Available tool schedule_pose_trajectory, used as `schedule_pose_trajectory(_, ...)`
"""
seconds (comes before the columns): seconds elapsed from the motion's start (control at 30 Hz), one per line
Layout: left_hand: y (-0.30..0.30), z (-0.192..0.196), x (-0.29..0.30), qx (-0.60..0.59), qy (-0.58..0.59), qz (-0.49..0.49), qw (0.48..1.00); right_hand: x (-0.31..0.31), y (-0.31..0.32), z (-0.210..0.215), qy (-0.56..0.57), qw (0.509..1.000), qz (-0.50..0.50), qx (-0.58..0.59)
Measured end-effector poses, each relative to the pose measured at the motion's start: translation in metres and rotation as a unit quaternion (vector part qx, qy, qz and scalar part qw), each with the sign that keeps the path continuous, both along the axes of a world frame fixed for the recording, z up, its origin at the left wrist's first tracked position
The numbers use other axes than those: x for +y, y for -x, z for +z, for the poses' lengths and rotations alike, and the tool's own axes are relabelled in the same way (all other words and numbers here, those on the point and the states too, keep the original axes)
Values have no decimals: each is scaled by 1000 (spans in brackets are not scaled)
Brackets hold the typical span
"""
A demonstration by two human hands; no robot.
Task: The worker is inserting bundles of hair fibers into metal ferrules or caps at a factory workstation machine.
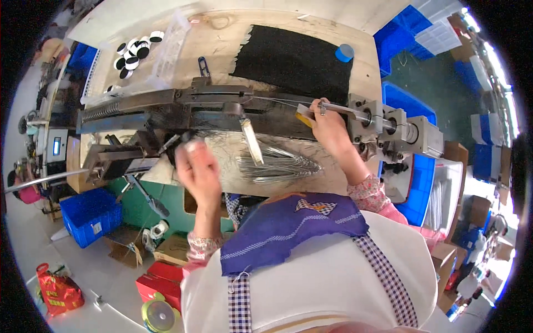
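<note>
My right hand (331, 129) is at the right part of a long metal bench machine (214, 102), its fingers closed beside the end of a steel rod (341, 108). A white and yellow flat piece (303, 115) shows at the fingertips; whether the fingers grip it I cannot tell. Thin wire (277, 100) runs from the machine's middle toward this hand. My left hand (198, 169), smeared by motion, is raised in front of the machine near a black knob (189, 135). Between the hands, a bundle of thin metal wires (277, 165) lies on the wooden table (327, 191).
A clear plastic bin (176, 47) at the back left holds several white and black round pieces (133, 53). Black cloth (288, 58) lies behind the machine, with a blue tape roll (344, 53) on it. Blue crates (91, 216) stand low at left, others at right.
</note>
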State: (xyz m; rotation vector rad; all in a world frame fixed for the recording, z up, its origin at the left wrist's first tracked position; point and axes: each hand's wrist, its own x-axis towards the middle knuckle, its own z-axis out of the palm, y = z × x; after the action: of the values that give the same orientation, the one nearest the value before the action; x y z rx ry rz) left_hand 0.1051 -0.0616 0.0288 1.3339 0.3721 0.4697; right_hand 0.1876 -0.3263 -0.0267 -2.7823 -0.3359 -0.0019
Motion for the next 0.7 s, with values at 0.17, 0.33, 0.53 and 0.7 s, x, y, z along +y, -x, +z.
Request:
schedule_pose_trajectory(0.17,-49,39,-91,134,194,-476,847,3,-1,11,-90,995,11,34)
schedule_pose_trajectory(0.33,-59,19,-107,173,278,-401,856,0,9,16,-116,991,50,36)
schedule_pose_trajectory(0.53,-60,17,-102,167,277,-291,900,-6,26,42,-46,990,132,-30)
schedule_pose_trajectory(0.7,-69,14,-104,170,279,-284,901,-25,62,72,-16,969,245,-8)
